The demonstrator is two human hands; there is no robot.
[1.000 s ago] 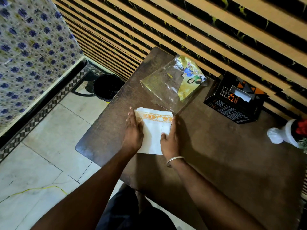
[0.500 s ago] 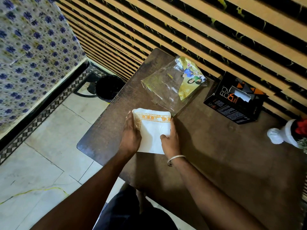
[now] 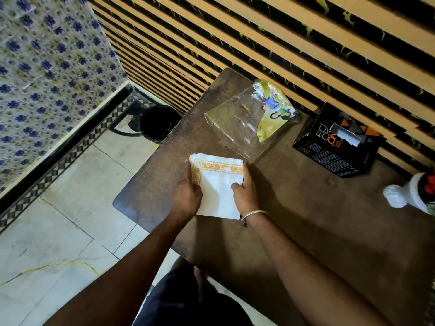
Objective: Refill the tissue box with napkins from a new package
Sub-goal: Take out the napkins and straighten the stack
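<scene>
A stack of white napkins [image 3: 217, 184] with an orange patterned border lies on the dark wooden table [image 3: 306, 220]. My left hand [image 3: 187, 196] presses against its left side and my right hand [image 3: 244, 191] against its right side, gripping the stack between them. Just beyond it lies the clear plastic package [image 3: 249, 121] with a yellow printed label, flat and emptied. The black tissue box [image 3: 334, 142] with orange marks stands at the table's far right, a white tissue showing in its top slot.
A white and red object [image 3: 414, 194] sits at the table's right edge. A slatted wall runs behind the table. A black bin [image 3: 159, 123] stands on the tiled floor to the left, beside a blue-flowered cloth.
Both hands have closed in on the sides of the napkin stack, squaring it; the stack stays in the same spot. The view shifted slightly.
</scene>
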